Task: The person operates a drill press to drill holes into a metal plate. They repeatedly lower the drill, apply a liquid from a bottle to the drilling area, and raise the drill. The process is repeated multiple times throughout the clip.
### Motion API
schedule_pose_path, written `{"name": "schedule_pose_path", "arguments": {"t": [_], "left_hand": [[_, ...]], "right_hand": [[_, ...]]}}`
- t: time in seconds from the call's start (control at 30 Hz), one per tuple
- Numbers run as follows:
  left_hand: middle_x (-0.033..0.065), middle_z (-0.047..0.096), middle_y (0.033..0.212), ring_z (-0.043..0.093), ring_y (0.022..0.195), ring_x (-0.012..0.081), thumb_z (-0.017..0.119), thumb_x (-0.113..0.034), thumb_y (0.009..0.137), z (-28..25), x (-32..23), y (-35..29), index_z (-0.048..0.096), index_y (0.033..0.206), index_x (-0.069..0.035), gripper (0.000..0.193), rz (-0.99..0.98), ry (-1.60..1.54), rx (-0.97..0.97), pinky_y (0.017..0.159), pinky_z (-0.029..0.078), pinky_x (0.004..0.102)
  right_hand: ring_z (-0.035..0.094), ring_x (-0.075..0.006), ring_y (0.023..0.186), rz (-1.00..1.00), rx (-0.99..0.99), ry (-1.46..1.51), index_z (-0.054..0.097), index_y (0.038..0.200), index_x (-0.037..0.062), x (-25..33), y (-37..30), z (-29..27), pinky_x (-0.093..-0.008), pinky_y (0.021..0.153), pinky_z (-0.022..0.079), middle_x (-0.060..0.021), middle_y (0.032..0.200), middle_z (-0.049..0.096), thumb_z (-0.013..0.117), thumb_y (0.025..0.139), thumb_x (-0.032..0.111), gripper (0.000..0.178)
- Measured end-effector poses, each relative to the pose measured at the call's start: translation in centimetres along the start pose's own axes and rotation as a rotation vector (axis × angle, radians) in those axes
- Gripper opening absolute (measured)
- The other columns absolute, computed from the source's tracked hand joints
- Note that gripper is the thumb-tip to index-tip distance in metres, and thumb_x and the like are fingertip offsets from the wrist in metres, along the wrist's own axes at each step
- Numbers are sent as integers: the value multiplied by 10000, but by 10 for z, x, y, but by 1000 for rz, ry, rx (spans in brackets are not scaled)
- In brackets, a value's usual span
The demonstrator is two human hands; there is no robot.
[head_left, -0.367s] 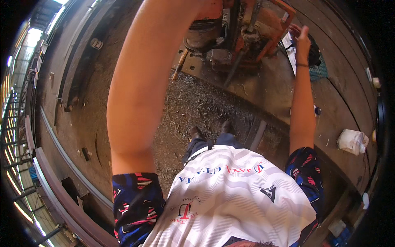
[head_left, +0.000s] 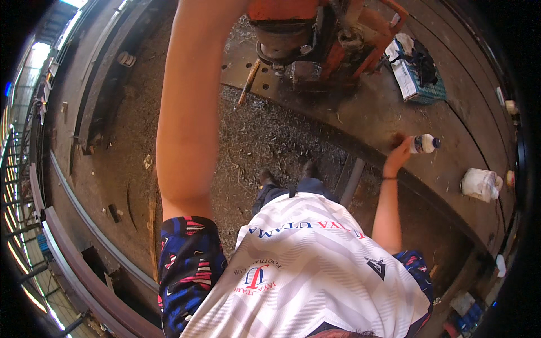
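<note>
My right hand (head_left: 398,159) reaches out over a rusty steel plate (head_left: 366,118) and is closed round the bottom of a small plastic bottle (head_left: 424,143) with a white cap, which lies tilted just above the plate. My left forearm (head_left: 189,107) rises straight up past an orange machine (head_left: 315,28) bolted to the plate. The left hand itself is cut off by the top edge of the picture. Below me are my white patterned jersey (head_left: 304,270) and my dark shoes (head_left: 267,177).
A blue basket (head_left: 421,84) with papers and a dark cloth sits right of the machine. A white crumpled bag (head_left: 480,183) lies further right. A wooden-handled tool (head_left: 248,83) leans by the machine. Metal shavings (head_left: 265,138) cover the ground. Long steel beams (head_left: 84,225) run along the left.
My right hand has dropped from up near the basket to the bottle on the plate. The view has shifted closer to the machine.
</note>
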State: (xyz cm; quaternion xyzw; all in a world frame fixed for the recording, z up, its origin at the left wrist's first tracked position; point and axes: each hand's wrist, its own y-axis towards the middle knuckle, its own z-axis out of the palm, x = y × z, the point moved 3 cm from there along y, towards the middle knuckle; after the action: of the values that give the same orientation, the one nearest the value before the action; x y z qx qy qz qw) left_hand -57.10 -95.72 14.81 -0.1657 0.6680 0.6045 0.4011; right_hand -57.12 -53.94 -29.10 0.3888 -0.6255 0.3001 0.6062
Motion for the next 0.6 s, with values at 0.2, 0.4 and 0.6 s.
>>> {"name": "schedule_pose_path", "arguments": {"t": [0.2,0.4,0.6], "left_hand": [[150,624,721,659,761,306,416,-421,1009,-56,46,-30,603,874,-32,453,127,-176,-92,795,545,449],[152,635,781,638,808,312,377,-399,1029,-64,39,-47,607,884,-40,450,179,-266,-97,878,514,475],[150,637,795,634,846,316,348,-392,1039,-63,42,-47,608,904,-38,460,207,-253,-21,904,498,475]], "right_hand": [[555,-133,507,396,91,-329,656,899,26,-142,-152,-78,-275,468,427,-55,690,640,443,1015,550,576],[606,-185,501,840,585,-670,652,954,10,-217,-216,-135,-325,476,476,-120,776,697,529,962,584,587],[611,-176,521,1006,350,-540,636,1019,61,-226,-217,-156,-341,462,485,-81,778,690,605,943,525,471]]}}
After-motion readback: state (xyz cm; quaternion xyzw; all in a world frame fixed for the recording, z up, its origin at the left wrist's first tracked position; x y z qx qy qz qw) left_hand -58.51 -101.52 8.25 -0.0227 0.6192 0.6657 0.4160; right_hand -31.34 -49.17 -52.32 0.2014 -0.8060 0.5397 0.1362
